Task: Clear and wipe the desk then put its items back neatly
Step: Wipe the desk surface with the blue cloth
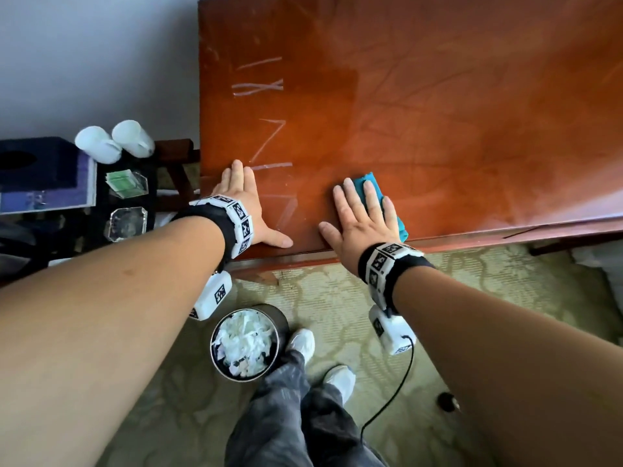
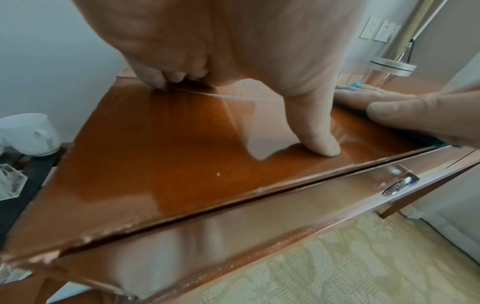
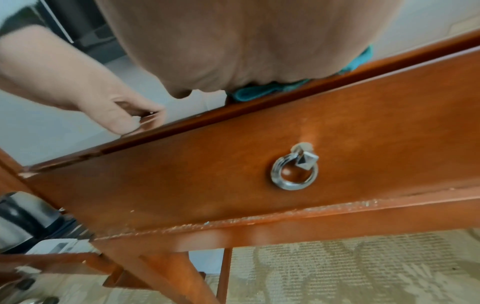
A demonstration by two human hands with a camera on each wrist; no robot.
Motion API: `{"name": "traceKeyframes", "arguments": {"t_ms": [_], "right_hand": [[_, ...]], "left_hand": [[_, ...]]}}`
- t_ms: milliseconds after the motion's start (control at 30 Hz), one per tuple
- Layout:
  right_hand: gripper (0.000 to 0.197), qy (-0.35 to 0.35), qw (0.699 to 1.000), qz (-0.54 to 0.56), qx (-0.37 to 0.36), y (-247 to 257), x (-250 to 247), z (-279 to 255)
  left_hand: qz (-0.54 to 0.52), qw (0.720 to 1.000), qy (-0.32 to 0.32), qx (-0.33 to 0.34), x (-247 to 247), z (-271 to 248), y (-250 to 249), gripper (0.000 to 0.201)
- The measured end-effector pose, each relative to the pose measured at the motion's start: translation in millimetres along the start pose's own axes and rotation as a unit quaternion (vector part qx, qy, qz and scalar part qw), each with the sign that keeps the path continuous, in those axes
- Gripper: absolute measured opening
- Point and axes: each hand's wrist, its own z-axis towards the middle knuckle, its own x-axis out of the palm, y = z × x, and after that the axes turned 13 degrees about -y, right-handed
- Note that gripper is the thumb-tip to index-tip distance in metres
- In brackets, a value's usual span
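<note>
- The glossy reddish-brown wooden tabletop (image 1: 421, 112) carries nothing but two hands and a cloth, so the clearing step looks done.
- A folded teal cleaning cloth (image 1: 365, 183) lies near the front edge, toward the left end of the tabletop, pinned under the right hand (image 1: 362, 217).
- The fingers (image 1: 371, 197) of the right hand are straight and spread, pressing flat on the cloth rather than curling round it; the right wrist view shows the cloth bunched under the palm just above the drawer front with its silver ring pull (image 3: 294, 170).
- The left hand (image 1: 246, 203) rests flat and open on the bare wood near the left front corner, holding nothing, apparently as a brace.
- Pale scratch-like lines (image 1: 266, 106) show on the left part of the surface; whether they are marks that will wipe off cannot be told.
- Wiping therefore seems to be under way, with most of the wide surface to the right probably left to cover.
- Well apart on the left, a dark side stand holds two white cups (image 1: 114, 139), a clear acrylic holder with green packets (image 1: 126, 183), a clear glass ashtray (image 1: 126, 224) and a dark tissue box (image 1: 30, 163); these look like the removed items, not yet returned.
- A round waste bin full of white paper (image 1: 244, 342) stands on the patterned carpet by the person's feet.
</note>
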Motion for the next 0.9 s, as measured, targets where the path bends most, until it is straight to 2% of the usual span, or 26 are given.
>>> {"name": "traceKeyframes", "arguments": {"t_ms": [133, 267, 500, 633, 767, 900], "right_hand": [[0.074, -0.006, 0.999, -0.002, 0.054, -10, -7, 26], [0.075, -0.003, 0.998, -0.009, 0.069, -19, -13, 40], [0.083, -0.012, 0.988, -0.021, 0.15, 17, -9, 38], [0.083, -0.011, 0.99, -0.034, 0.14, 49, 3, 21], [0.082, -0.005, 0.992, -0.046, 0.115, 50, 0, 10], [0.084, -0.074, 0.987, -0.108, 0.089, 34, -4, 7]], "left_hand": [[-0.003, 1.0, -0.009, 0.016, 4, 1, 5, 0.168], [-0.015, 0.999, -0.009, 0.029, 8, 1, 8, 0.166], [-0.029, 0.995, -0.058, 0.074, 27, 2, 20, 0.164], [-0.036, 0.994, -0.074, 0.077, 32, 2, 19, 0.163], [-0.052, 0.992, -0.087, 0.076, 37, 3, 22, 0.164], [-0.056, 0.992, -0.084, 0.074, 38, 5, 23, 0.166]]}}
